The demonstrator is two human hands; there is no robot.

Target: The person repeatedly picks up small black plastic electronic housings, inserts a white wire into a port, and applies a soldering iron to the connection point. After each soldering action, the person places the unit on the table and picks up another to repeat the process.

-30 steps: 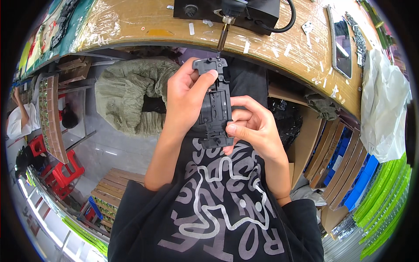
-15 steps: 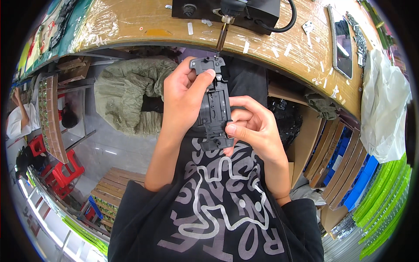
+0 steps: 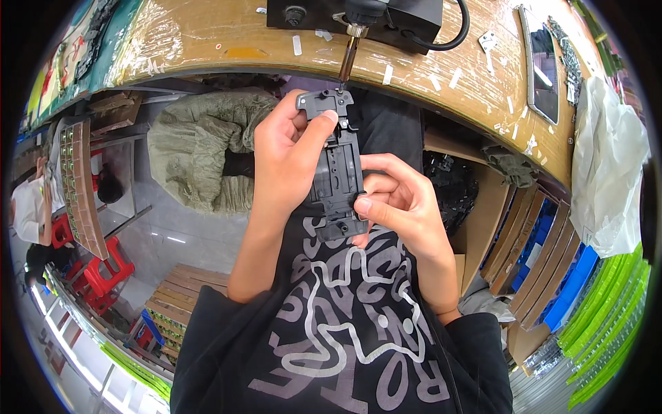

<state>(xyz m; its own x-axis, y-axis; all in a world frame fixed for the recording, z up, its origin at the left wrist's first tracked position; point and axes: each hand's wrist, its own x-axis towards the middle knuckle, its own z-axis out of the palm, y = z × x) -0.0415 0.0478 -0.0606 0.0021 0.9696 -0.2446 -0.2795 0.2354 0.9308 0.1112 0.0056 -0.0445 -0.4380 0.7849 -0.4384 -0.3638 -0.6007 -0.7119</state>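
Note:
Between my two hands is a long black plastic housing with holes, ribs and screw points, held lengthwise over my lap. My left hand grips its upper part, thumb pressed on the front face. My right hand pinches the lower right edge with thumb and fingers; some fingertips are hidden behind the part. From above, a screwdriver bit on a fixed powered driver reaches down to the housing's upper right corner. The tip meets a screw point there, though contact is too small to tell.
The wooden bench carries a black box, scraps of tape and a phone-like slab. A clear plastic bag hangs at the right, over stacked trays. Red stools and another person are at the left.
The housing and both hands have shifted very slightly left, with the grips unchanged. The bit stays at the upper corner. At the far left, the other person has moved.

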